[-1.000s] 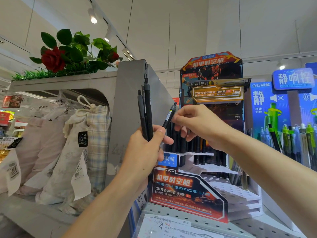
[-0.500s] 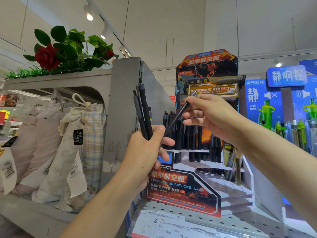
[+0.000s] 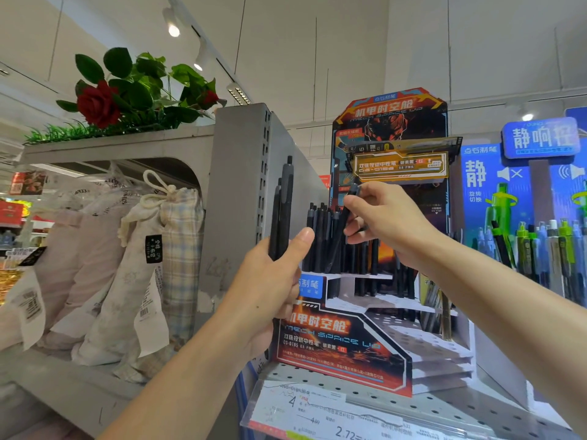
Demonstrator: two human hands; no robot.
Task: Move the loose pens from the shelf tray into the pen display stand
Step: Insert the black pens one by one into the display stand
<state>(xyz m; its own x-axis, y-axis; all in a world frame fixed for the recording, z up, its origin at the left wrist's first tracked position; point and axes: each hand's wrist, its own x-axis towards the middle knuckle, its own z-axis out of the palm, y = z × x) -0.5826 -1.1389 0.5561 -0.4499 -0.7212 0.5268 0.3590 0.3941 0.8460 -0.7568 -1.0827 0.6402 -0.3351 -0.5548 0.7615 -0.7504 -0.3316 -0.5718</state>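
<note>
Two hands busy: my left hand (image 3: 270,290), centre of the frame, grips a small bunch of spare black pens (image 3: 282,214) sticking straight up; can't count them exactly, maybe three.
Right hand: my right hand (image 3: 386,222) pinches one black pen (image 3: 341,236) near its top end, fingers curled round it, tip angled down and left into the back row.
What just changed: half a second back that pen was tilted way over with its tip up near my left thumb. Now it's much steeper and its lower end is down among the standing pens. My guess is it's basically going into a hole.
Meaning for the task: one more pen nearly slotted, and the left-hand bunch comes next.
Where it goes: the pen display stand (image 3: 343,338), centre right, upper tier already packed with black pens (image 3: 320,239).
Shelf tray: can't see it in this view.
Edges: grey shelf upright (image 3: 241,192) sits just left of my left-hand pens, and the stand's yellow sign (image 3: 400,165) hangs just above my right knuckles.
Open room: the lower perforated tiers (image 3: 422,344), lower right of the stand, look mostly free, so plenty of holes there.
</note>
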